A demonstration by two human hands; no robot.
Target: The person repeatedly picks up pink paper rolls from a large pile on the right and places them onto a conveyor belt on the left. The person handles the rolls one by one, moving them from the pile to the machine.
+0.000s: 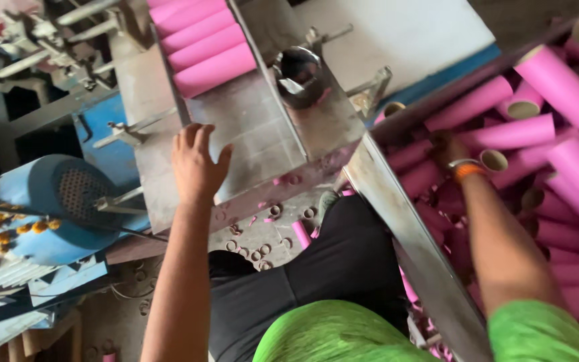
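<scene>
A: Where are my 2 hands?

B: Your left hand (196,164), fingers spread and empty, rests on the metal tray (263,127) at centre frame. The right hand (452,151) is buried among pink tubes (504,134) at right; I cannot tell its grip.

A: Their long axes?

B: Mostly slanting toward the upper right, nearest the right hand.

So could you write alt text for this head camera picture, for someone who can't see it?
Seen from above, a person's left hand rests open on a sloped metal tray holding a few pink cardboard tubes, while the right hand reaches into a bin piled with more pink tubes. A blue motor sits at left.
</scene>
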